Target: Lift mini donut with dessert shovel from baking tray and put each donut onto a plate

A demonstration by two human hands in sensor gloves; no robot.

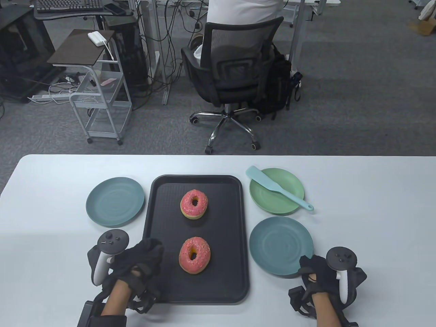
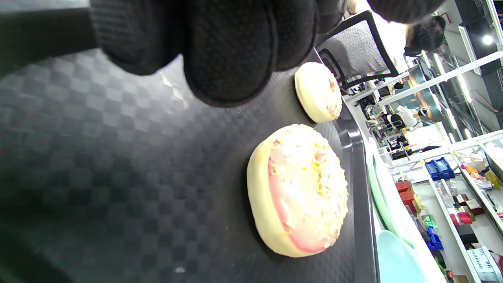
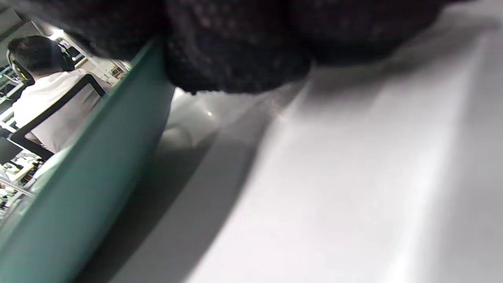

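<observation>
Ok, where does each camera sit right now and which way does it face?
Table view: overhead, looking down at tray, plates, both gloved hands.
Left wrist view: low over the tray, facing across the near donut; left hand's fingertips on top.
Right wrist view: at table level beside the near teal plate; right hand's fingertips above.
Shared: seated person's back.

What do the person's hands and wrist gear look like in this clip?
Both the left hand and the right hand wear black textured fabric gloves with thin black cables trailing at the wrists. A tracker sits on the back of each hand: a dark round head with buttons on a white handle. The forearms are bare.
</observation>
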